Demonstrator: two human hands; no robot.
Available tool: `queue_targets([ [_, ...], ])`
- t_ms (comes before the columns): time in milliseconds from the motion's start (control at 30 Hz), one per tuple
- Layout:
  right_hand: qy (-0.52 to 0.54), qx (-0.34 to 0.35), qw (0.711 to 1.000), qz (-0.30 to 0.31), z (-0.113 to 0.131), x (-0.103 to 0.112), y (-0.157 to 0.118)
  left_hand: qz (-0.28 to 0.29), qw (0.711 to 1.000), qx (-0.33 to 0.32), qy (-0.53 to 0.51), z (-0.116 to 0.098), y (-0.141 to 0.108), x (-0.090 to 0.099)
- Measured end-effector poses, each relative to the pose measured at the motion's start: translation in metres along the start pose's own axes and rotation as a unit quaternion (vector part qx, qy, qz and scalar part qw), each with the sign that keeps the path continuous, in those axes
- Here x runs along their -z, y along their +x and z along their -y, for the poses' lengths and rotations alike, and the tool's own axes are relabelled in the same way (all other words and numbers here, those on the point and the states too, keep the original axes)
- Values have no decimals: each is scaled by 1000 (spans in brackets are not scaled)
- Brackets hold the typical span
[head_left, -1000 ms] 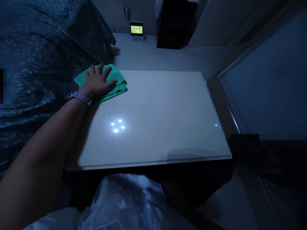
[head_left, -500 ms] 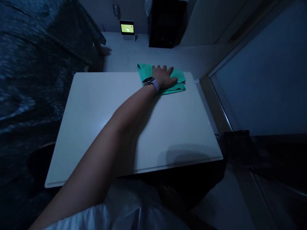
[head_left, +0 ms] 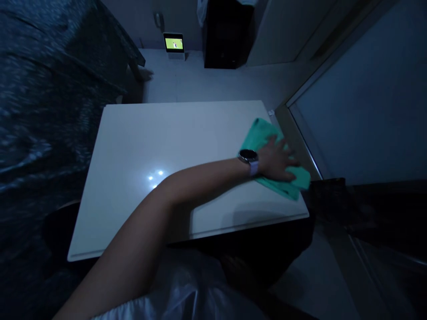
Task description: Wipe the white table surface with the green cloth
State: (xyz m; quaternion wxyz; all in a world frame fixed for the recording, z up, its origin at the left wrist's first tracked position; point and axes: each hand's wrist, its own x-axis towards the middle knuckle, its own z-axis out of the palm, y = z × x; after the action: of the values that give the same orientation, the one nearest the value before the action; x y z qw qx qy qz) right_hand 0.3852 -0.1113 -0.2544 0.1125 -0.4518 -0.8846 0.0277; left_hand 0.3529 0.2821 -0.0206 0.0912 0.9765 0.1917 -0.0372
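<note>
Though wider than the left hand, green cloth underneath.

Cloth green. Tabletop white. Watch strap pale lavender, dial black. Fabric dark, pale-flecked. Screen yellow-green.

No legible lettering or numbers, lit screen too small to read
</note>
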Motion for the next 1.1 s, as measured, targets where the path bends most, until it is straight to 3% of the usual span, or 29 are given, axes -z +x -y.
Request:
queue_targets([
  [100,-21,0,999,-50,1,-9,-9,21,994,-98,34,-55,0,-11],
  [167,-27,-1,998,-60,0,-10,-10,27,988,-143,50,-79,0,-17],
  [233,-29,0,997,-65,-1,-11,-10,29,987,-149,45,-85,-2,-18],
  [300,-30,1,997,-65,-2,-11,-9,19,991,-127,30,-73,-4,-17],
  [400,-25,1,998,-55,-1,-11,-10,7,999,-46,-4,-23,-16,-11],
  [500,-17,0,999,-43,-1,-11,-11,-18,994,95,-46,54,-49,-3],
  [633,-4,1,999,-39,0,-12,-12,-64,946,315,-48,156,-137,3],
  [700,-1,-4,1000,-30,0,-14,-13,-82,907,410,-59,187,-184,3],
  [767,0,-3,1000,-13,-1,-16,-15,-92,883,457,-60,200,-219,2],
  [833,6,23,1000,-4,-3,-18,-17,-96,868,486,-49,198,-233,0],
  [900,13,42,999,-1,-5,-20,-19,-93,858,503,-39,184,-226,-2],
  [1000,30,46,998,10,-8,-23,-21,-83,869,486,-36,148,-187,-1],
  [1100,36,41,998,22,-8,-26,-24,-63,907,415,-43,95,-132,0],
])
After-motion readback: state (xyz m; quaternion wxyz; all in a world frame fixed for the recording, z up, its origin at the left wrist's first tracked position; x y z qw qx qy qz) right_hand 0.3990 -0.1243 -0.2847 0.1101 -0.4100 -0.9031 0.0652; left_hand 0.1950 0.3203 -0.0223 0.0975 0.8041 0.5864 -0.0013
